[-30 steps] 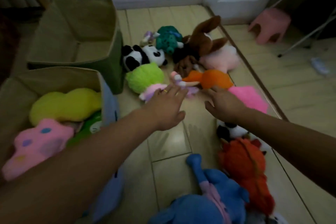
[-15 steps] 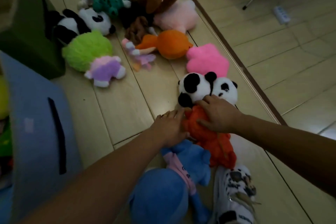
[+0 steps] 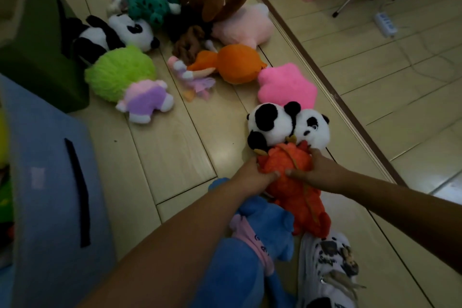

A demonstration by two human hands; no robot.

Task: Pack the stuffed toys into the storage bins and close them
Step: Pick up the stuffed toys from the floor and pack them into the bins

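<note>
Right now the orange dragon plush [image 3: 287, 165] lies on the floor [image 3: 170, 157] against a small panda [image 3: 287, 122], the left hand [image 3: 252, 175] and right hand [image 3: 315, 170] clasping its body. Soft and light, it should squash easily; the blue bin [image 3: 50, 182] sits nearby.

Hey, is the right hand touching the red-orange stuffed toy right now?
Touching. The head view shows the right hand closed on the red-orange stuffed toy, its fingers pressing into the plush, with the left hand gripping the other side.
</note>
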